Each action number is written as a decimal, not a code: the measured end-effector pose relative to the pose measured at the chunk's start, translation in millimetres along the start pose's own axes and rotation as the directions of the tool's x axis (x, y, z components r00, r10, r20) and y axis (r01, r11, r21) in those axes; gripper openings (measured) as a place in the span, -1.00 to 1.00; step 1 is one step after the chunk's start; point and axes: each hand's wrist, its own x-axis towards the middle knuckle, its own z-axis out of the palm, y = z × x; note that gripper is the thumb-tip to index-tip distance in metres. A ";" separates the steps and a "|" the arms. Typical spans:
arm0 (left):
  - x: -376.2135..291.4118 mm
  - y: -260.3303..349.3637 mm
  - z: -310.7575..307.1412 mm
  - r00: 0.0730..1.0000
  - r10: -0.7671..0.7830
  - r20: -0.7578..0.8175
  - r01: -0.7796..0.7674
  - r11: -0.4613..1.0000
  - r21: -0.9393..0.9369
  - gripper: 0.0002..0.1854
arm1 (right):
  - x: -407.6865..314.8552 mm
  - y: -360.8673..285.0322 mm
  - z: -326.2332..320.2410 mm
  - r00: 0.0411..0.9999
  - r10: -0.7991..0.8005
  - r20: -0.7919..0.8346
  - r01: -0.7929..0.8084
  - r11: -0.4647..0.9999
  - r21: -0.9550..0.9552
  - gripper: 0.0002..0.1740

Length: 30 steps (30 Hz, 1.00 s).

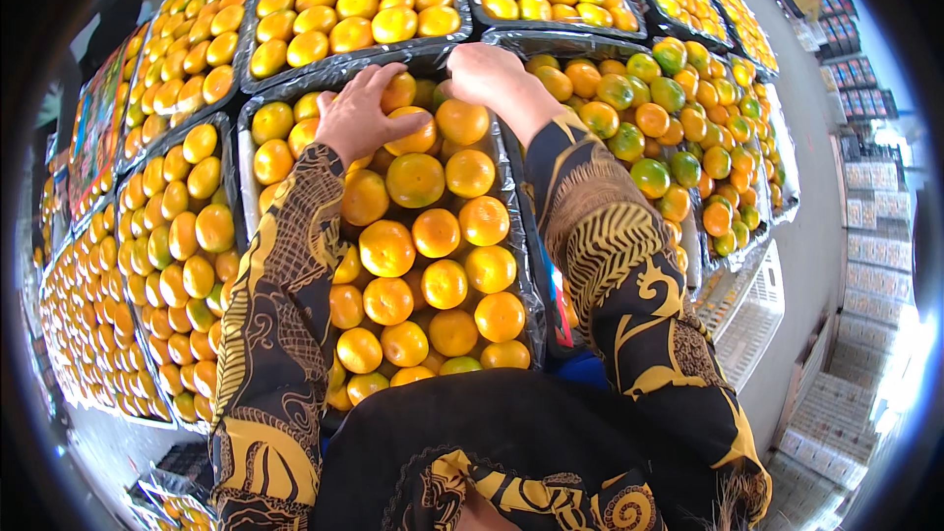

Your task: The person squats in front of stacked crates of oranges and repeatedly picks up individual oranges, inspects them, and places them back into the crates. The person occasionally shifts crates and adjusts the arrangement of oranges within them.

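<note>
Before me lies a black crate lined with clear plastic film (525, 273), filled with orange mandarins (387, 248) in rough rows, a few tinged green. My left hand (366, 115) rests over the fruit near the crate's far side, fingers spread, its fingertips touching a mandarin (399, 91) and its thumb over another. At the far right corner, my right hand (483, 72) is bent with its fingers curled down by the crate's rim. Its fingertips are hidden, so whether it holds a fruit or the film does not show.
More film-lined crates of mandarins (356, 4) stand close on the far side and at the left (177, 236). To the right are crates of loosely piled, greener mandarins (649, 118). A white plastic crate (752, 317) sits lower right, with stacked crates (870, 236) beyond the floor.
</note>
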 end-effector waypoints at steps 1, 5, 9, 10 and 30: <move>-0.2 -0.3 1.0 1.000 0.008 -0.007 -0.008 1.000 0.013 -0.10 | 9.0 -7.7 -3.7 0.997 0.038 0.063 -0.032 0.995 -0.091 -0.79; -2.0 -1.4 2.6 1.000 0.016 -0.022 -0.015 1.000 0.025 -0.09 | 31.4 -23.9 -18.9 0.941 0.064 0.331 0.015 0.973 -0.229 -0.74; -1.0 -1.0 1.5 1.000 0.014 -0.007 -0.014 1.000 -0.027 -0.13 | 32.1 -31.0 -21.6 0.921 0.109 0.375 0.001 0.959 -0.284 -0.67; 0.3 -0.9 1.6 1.000 0.002 -0.001 -0.002 1.000 -0.016 -0.09 | 32.6 -36.7 -19.1 0.922 0.163 0.351 -0.081 0.968 -0.237 -0.58; 0.3 4.2 -1.7 0.999 -0.038 0.039 0.036 0.999 0.032 -0.07 | -14.8 19.6 17.6 0.953 -0.022 -0.301 0.128 0.932 0.338 -0.31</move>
